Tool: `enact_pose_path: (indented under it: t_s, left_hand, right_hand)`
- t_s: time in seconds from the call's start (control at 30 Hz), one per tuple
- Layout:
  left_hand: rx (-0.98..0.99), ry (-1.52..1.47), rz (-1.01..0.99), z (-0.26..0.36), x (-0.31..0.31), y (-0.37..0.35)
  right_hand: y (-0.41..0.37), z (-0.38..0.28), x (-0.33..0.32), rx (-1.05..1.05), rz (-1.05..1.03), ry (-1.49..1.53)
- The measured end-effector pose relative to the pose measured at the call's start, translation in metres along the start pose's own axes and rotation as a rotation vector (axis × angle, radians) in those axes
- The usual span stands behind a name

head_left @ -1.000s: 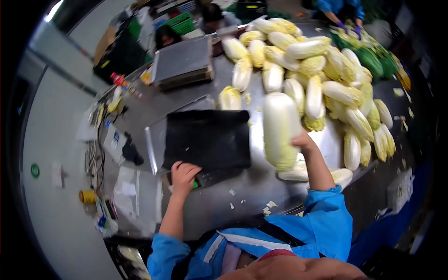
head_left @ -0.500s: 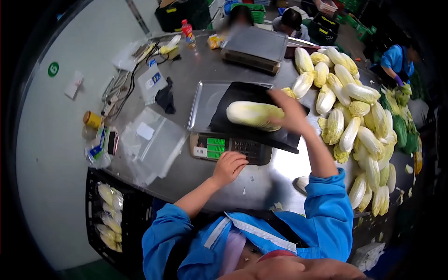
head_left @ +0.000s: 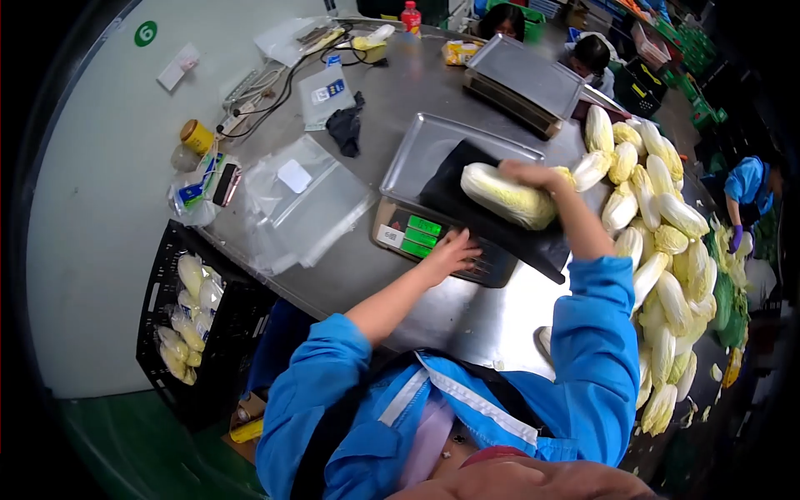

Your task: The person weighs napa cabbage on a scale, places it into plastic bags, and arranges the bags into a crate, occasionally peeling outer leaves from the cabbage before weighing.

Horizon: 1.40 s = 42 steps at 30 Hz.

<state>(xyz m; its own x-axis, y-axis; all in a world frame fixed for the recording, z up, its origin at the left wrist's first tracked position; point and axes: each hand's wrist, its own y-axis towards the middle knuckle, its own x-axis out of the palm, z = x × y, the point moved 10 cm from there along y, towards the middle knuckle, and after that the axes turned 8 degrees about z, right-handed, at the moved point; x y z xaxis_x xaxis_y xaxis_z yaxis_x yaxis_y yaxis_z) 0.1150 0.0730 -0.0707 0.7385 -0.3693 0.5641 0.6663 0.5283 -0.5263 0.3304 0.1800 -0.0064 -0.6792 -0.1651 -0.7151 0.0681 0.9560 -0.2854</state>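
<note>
A napa cabbage [head_left: 500, 197], white at one end and pale yellow at the other, lies on a black sheet [head_left: 446, 179] over the steel pan [head_left: 417, 142] of a digital scale. My right hand [head_left: 537, 177] is closed over the far side of the cabbage, slightly blurred. My left hand [head_left: 452, 254] rests open at the scale's keypad, fingers spread, beside the green lit display [head_left: 421, 235]. The sheet's near corner hangs past the pan and covers part of the keypad.
Many napa cabbages [head_left: 658, 225] are piled on the right of the steel table. Clear plastic bags [head_left: 312, 200] lie to the left. A black crate [head_left: 158, 292] holds bagged cabbages. Another scale [head_left: 525, 79] stands at the back, with people beyond; a blue-sleeved person [head_left: 748, 187] is far right.
My right hand has come in from beside the cabbage onto its far side. The cabbage is more tilted. The view has turned, shifting the table; my left hand stays by the keypad.
</note>
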Motion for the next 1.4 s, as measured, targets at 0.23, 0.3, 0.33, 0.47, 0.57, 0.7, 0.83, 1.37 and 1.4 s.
enact_pose_path:
  t_s: [0.23, 0.3, 0.33, 0.47, 0.57, 0.7, 0.83, 1.37, 1.4]
  left_hand:
    - [0.124, 0.043, 0.197, -0.021, -0.018, -0.083]
    - [-0.075, 0.509, -0.015, -0.025, -0.047, -0.104]
    - [-0.17, 0.762, -0.135, -0.022, -0.081, -0.099]
    - [0.52, 1.121, 0.806, 0.154, -0.265, -0.077]
    - [1.005, 1.61, 1.055, 0.192, -0.292, -0.09]
    - [0.7, 1.293, 1.032, 0.199, -0.377, -0.054]
    - [0.739, 0.661, 0.58, 0.216, -0.327, -0.086]
    - [1.184, 1.18, -0.122, 0.115, -0.172, -0.243]
    - [1.276, 1.037, 0.212, 0.143, -0.209, -0.245]
  right_hand:
    - [-0.162, -0.142, 0.128, -0.273, -0.073, 0.225]
    - [-0.204, -0.12, 0.153, -0.136, -0.098, 0.511]
    - [-0.229, -0.105, 0.172, 0.002, -0.13, 0.694]
    - [-0.306, -0.06, 0.245, 0.366, -0.051, 0.734]
    - [-0.312, -0.077, 0.258, 0.354, 0.099, 0.59]
    - [-0.311, -0.088, 0.279, 0.392, 0.255, 0.426]
    - [-0.311, -0.12, 0.27, 0.334, 0.602, 0.279]
    - [-0.217, -0.213, 0.316, 0.261, 1.137, 0.449]
    - [-0.214, -0.202, 0.317, 0.342, 1.172, 0.547]
